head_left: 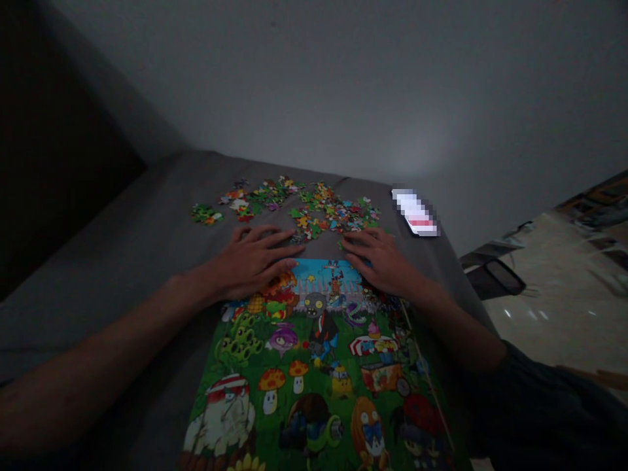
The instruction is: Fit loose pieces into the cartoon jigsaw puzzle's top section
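Observation:
In front of me lies a large colourful picture board (294, 340) showing cartoon plants and a grey zombie. My left hand (258, 258) rests with fingers spread at the board's far left corner, partly covering it. Its fingertips reach the near edge of a spread of loose jigsaw pieces (314, 226). At the far right corner of the board is my right hand (375, 258), fingers stretched out and apart, their tips beside the nearest pieces. Neither hand shows anything held. Dim light leaves the small pieces near the fingertips unclear.
Grey cloth (147, 216) covers the surface under the board. To the right of the pieces lies a lit phone (416, 212), its screen blurred out. A pale wall (314, 91) rises behind. Beyond the right edge, a shiny floor (549, 314) shows lower down.

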`<state>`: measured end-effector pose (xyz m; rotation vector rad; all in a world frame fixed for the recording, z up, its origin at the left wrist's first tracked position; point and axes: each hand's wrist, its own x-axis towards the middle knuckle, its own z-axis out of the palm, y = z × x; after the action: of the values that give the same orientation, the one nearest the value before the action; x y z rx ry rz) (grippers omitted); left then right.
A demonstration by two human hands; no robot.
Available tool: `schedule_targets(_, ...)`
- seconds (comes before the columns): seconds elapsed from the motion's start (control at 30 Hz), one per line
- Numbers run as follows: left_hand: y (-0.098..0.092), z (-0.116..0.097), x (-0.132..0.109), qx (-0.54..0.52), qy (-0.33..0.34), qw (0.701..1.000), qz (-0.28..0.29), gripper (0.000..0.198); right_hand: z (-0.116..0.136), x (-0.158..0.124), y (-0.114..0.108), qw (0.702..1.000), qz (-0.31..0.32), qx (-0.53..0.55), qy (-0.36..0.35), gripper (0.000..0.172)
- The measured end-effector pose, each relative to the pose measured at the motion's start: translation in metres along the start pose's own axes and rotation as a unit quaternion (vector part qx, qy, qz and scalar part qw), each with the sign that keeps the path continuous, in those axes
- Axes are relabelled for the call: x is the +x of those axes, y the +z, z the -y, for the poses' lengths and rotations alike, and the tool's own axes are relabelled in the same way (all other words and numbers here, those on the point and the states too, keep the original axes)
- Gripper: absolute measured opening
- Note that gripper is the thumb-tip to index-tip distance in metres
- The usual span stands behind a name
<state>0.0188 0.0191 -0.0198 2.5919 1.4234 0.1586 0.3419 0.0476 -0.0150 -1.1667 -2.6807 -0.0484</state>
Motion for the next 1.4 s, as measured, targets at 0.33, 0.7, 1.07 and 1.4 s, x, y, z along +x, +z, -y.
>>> schedule_targets(0.33,-0.009,0.014,-0.015,0.019,0.057,0.997,-0.038,0.070,-0.003,-0.008,0.004,0.998,-0.060,0.033,0.009,0.036)
schedule_targets(0.7,-0.006,0.006,-0.009,-0.030,0.065,0.997,-0.033,0.077,0.023,-0.008,-0.008,0.989,-0.116,0.093,-0.004,0.034)
schedule_targets(1.07,0.001,0.010,-0.004,-0.151,0.083,0.984,-0.050,0.066,0.022,-0.009,-0.021,0.969,-0.208,0.134,-0.024,0.022)
schedule_targets(1.4,-0.026,-0.023,-0.023,-0.321,0.119,0.939,-0.029,0.044,0.050,-0.011,-0.028,0.929,-0.161,0.331,-0.029,0.035)
